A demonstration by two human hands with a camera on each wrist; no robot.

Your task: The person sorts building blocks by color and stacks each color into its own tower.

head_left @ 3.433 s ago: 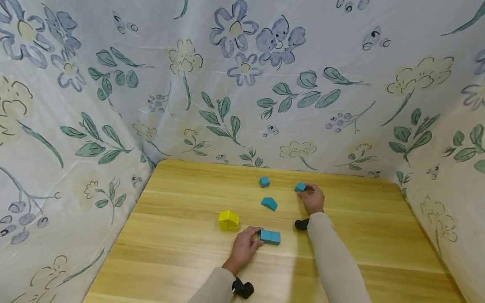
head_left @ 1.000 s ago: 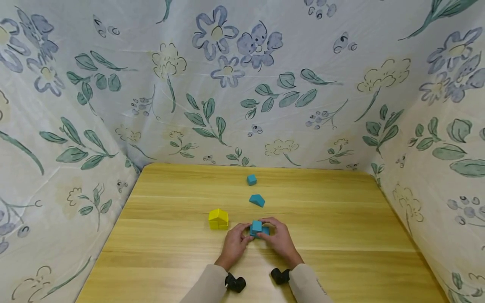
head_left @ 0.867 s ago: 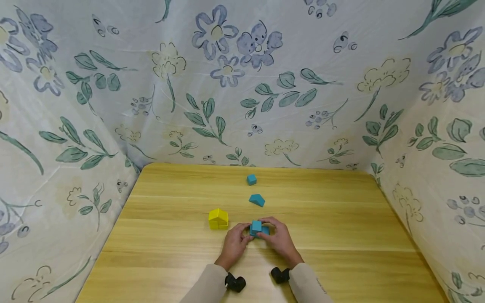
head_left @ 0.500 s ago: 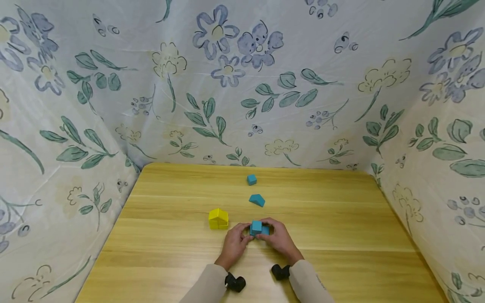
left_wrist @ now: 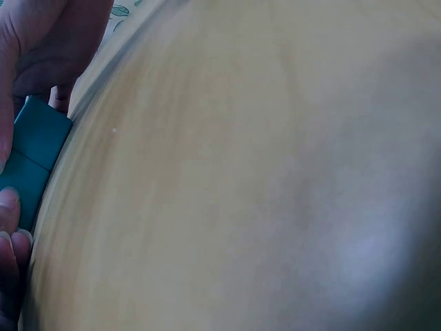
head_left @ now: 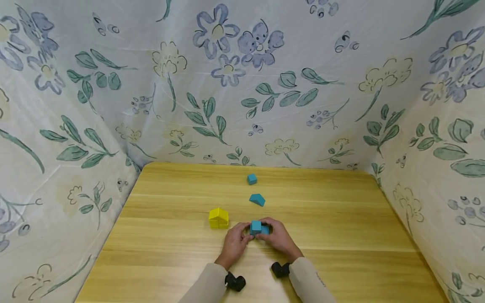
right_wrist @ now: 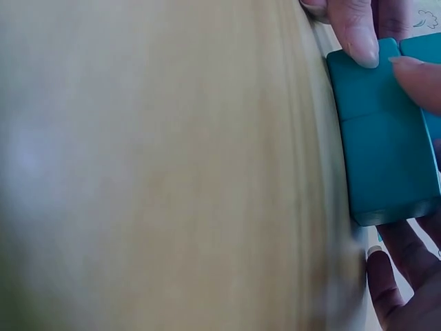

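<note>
Two blue blocks [head_left: 265,230] lie side by side on the table between the hands. On top of the left one sits a blue cube [head_left: 256,227]. My right hand [head_left: 281,239] pinches this cube, with the thumb [right_wrist: 417,77] on its near side and fingers behind. My left hand [head_left: 233,245] holds the lower left block by its end, thumb [right_wrist: 360,45] on its front face. In the left wrist view the front faces of the lower blocks [left_wrist: 43,131] meet at a thin seam.
A yellow house-shaped block stack [head_left: 218,219] stands left of the hands. Farther back lie a blue wedge-shaped block [head_left: 257,200] and another blue cube [head_left: 251,179]. Flower-patterned cloth [head_left: 227,105] walls the wooden table [head_left: 333,202] at back and sides.
My right hand has brought the blue cube from the back right onto the left lower block. My left hand stays at that block's end. Over the last second both hands barely move.
</note>
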